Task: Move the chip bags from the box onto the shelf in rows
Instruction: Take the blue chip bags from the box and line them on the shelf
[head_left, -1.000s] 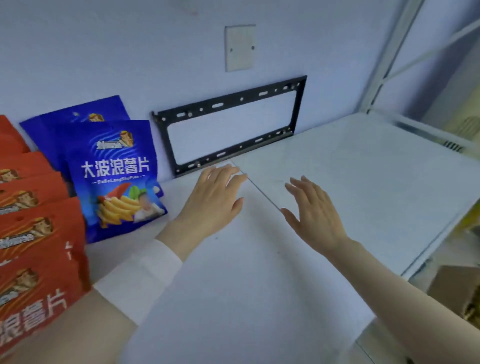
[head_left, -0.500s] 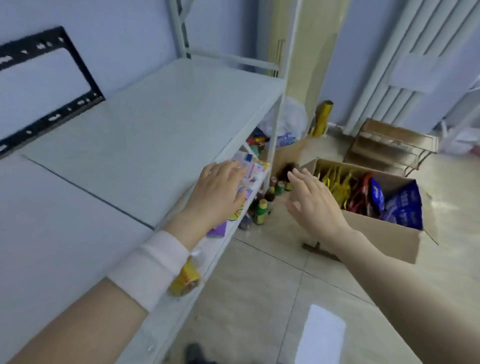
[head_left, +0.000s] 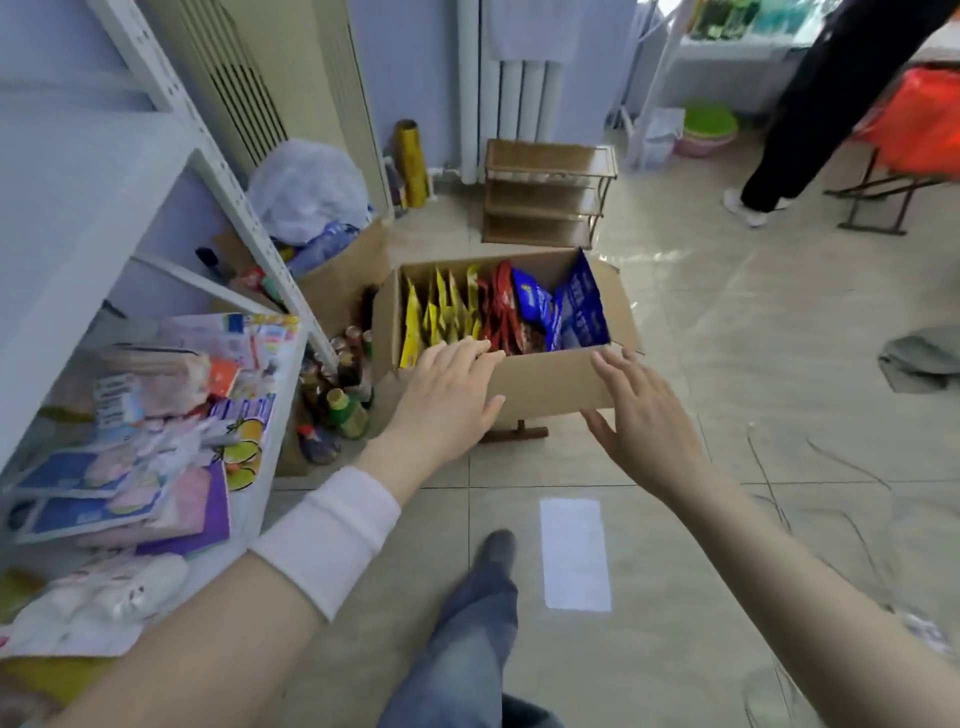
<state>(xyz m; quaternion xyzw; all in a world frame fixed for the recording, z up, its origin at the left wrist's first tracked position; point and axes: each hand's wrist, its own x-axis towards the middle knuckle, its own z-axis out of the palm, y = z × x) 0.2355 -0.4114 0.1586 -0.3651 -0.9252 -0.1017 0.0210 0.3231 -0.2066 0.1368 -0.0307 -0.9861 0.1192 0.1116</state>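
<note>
An open cardboard box (head_left: 545, 382) stands on the tiled floor ahead of me. Upright inside it are yellow chip bags (head_left: 434, 317) on the left, red chip bags (head_left: 501, 312) in the middle and blue chip bags (head_left: 579, 312) on the right. My left hand (head_left: 449, 402) hovers with straight fingers over the box's near left corner, holding nothing. My right hand (head_left: 641, 418) is spread open just in front of the near right corner, also holding nothing. The white shelf (head_left: 93, 249) rises at my left.
The lower shelf board (head_left: 278, 415) is crowded with packets and booklets. Bottles (head_left: 343, 405) stand on the floor between shelf and box. A second carton with a plastic bag (head_left: 311, 192), a small wooden rack (head_left: 545, 197) and a standing person's legs (head_left: 795, 119) lie beyond.
My view swung from the shelf top with its blue and red bags down to the floor. Both hands moved off the shelf to the box, still holding nothing.
</note>
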